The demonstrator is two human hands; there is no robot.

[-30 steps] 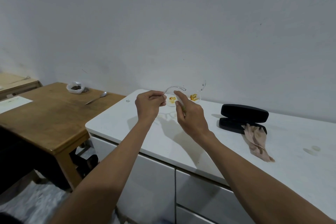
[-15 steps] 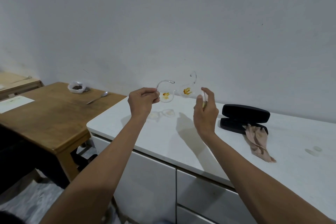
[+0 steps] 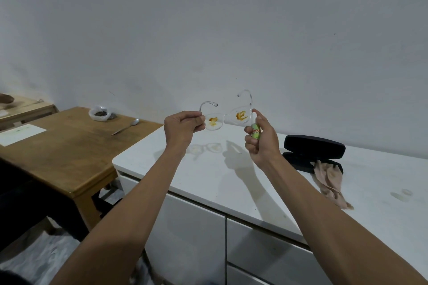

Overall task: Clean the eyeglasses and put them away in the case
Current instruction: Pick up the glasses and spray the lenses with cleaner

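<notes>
My left hand [image 3: 183,128] pinches the clear-framed eyeglasses [image 3: 225,117] by their left edge and holds them up above the white cabinet top [image 3: 231,176]. Both lenses carry orange-yellow smears. My right hand [image 3: 261,141] grips a small green spray bottle [image 3: 256,131], its top close to the right lens, with the forefinger on the nozzle. The black glasses case [image 3: 313,146] lies open at the right. A beige cloth [image 3: 328,180] hangs out of it onto the cabinet top.
A wooden table [image 3: 64,146] stands to the left with a spoon [image 3: 126,127], a small plastic bag of dark bits [image 3: 100,113] and a white sheet [image 3: 20,134]. Stains mark the cabinet top at the right [image 3: 401,194]. Drawers sit below.
Both hands have risen from the cabinet top. The glasses were unfolded and lifted, and my right hand moved apart from my left and now shows the spray bottle by the right lens.
</notes>
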